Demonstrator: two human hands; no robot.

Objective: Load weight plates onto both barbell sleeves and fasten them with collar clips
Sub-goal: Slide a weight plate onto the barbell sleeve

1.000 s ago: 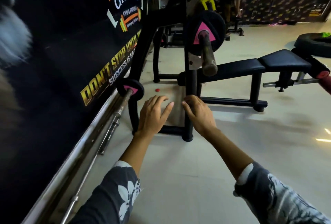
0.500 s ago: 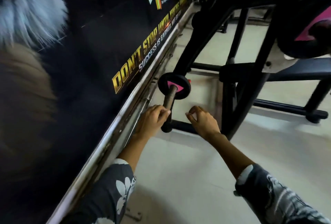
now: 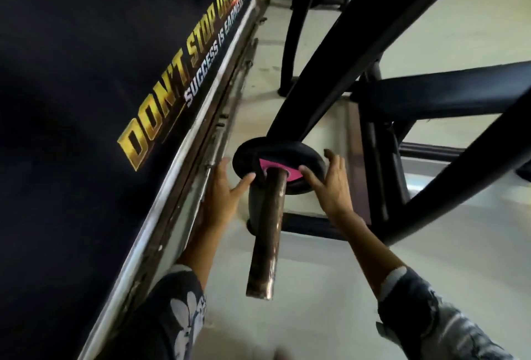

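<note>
Both hands, left (image 3: 222,201) and right (image 3: 330,184), open either side of the plate (image 3: 304,155); grip its rim evenly, slide straight off the peg (image 3: 265,233).

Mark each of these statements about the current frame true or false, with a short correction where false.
1. A small black weight plate with a pink centre sits on the storage peg. True.
2. Both hands are at the plate's edge, the left hand on one side and the right hand on the other. True.
3. The right hand holds a collar clip. False: no clip is visible.
4. The wall banner is blank. False: it carries gold and white lettering.
5. Several plates are stacked on this peg. False: only one shows.
</note>
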